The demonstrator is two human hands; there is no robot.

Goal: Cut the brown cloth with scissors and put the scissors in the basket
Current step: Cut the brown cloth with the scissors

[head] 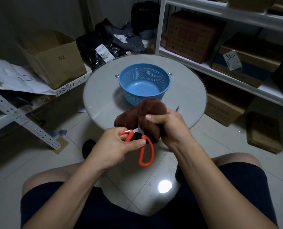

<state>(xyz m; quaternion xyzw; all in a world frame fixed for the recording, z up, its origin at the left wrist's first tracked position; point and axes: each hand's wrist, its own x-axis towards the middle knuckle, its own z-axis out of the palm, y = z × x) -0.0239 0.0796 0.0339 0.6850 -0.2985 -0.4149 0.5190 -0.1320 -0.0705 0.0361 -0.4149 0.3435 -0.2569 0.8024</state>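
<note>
My left hand (116, 146) grips the orange-handled scissors (145, 149) by the handles, blades pointing away from me. The blades run up into the brown cloth (152, 108), which my right hand (167, 124) holds bunched above the near edge of the round grey table (187, 96). The cloth hides most of the blades. A blue perforated basket (145, 83) stands empty on the table just behind the cloth.
A small metal item (177, 109) lies on the table right of my hand. Cardboard boxes (54, 58) and black bags (111, 42) crowd the left and back. White shelving (220, 66) with boxes fills the right. My knees frame the tiled floor below.
</note>
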